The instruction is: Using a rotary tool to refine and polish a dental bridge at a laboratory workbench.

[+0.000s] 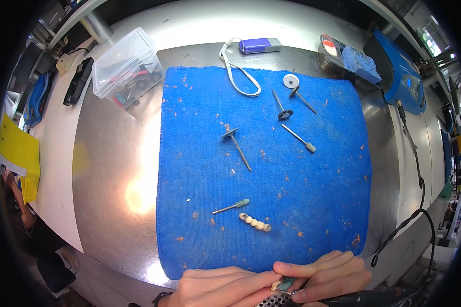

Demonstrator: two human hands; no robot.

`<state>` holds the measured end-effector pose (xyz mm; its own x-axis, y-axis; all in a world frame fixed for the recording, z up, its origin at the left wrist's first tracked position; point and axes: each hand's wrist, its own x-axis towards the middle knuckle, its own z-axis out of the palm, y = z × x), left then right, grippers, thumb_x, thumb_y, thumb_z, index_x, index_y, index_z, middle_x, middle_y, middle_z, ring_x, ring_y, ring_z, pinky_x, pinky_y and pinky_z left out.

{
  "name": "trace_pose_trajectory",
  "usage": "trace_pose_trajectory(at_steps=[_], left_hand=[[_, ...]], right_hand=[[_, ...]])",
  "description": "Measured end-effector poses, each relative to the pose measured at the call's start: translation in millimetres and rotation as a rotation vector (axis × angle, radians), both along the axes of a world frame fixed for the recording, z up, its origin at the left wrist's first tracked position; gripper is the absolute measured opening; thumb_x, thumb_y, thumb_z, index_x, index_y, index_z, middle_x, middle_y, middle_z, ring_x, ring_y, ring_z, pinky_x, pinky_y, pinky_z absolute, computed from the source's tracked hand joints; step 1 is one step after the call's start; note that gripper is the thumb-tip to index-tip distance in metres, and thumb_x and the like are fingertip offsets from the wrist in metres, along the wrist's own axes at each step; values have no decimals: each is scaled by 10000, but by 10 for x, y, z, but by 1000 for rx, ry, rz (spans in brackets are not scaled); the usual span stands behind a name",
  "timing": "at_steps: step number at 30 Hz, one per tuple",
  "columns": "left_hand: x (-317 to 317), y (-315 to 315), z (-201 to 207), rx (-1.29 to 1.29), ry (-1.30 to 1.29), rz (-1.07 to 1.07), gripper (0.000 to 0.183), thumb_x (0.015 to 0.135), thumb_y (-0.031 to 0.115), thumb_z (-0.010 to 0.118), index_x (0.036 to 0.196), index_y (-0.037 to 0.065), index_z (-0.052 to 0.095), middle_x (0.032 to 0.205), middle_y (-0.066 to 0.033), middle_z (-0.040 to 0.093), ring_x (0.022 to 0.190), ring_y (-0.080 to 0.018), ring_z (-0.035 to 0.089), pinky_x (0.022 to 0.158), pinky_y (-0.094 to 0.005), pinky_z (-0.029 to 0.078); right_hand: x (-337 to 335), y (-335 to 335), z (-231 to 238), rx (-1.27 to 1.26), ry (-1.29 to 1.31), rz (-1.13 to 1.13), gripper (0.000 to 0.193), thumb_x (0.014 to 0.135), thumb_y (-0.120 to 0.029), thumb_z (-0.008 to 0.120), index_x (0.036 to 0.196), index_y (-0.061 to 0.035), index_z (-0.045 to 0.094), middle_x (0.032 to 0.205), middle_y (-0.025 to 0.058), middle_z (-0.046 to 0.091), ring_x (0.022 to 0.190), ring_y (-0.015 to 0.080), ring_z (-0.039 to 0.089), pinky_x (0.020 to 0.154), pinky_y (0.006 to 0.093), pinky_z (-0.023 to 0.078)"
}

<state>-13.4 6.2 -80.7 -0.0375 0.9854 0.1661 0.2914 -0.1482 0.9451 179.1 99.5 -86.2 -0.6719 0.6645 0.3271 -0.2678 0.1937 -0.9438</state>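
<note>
Your left hand (217, 287): bare and ungloved, the back and knuckles in view.
Your left wrist: wrapped by a black band (163, 295), slim and dark, partly cut off by the lower edge; you cannot tell here whether it is a watch or a bracelet.
Your right hand (335, 279): bare and ungloved too, with slender fingers (343, 262).
Your nails (284, 266): short and rounded where they show.
Your sleeves: cannot be made out, as the lower edge crops your forearms.
</note>
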Motion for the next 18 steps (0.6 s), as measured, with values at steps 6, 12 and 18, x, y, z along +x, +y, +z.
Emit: trace_pose_trajectory(at_steps=[6, 12, 18], left_hand=[[-4, -14, -18, -5, 6, 7, 328, 792, 4, 809, 1100, -74, 724, 860, -153, 749, 720, -243, 740, 626, -302, 564], [-6, -14, -15, -8, 12, 7, 320, 793, 11, 810, 1091, -72, 728, 854, -151, 749, 719, -242, 741, 624, -300, 563], [2, -12, -19, 24, -3, 23, 314, 796, 18, 811, 1087, -68, 730, 848, -147, 749, 716, -240, 742, 621, -298, 563]], right_hand=[[22, -6, -17, -29, -23, 28, 133, 874, -62, 682, 822, 60, 690, 597, 140, 649, 769, 334, 776, 768, 399, 630], [8, 4, 5, -37, -22, 22, 125, 872, -57, 685, 817, 55, 691, 606, 145, 653, 749, 323, 774, 768, 399, 629], [35, -6, 10, -30, -50, 32, 130, 874, -60, 682, 815, 56, 689, 612, 137, 651, 724, 318, 770, 784, 397, 627]])
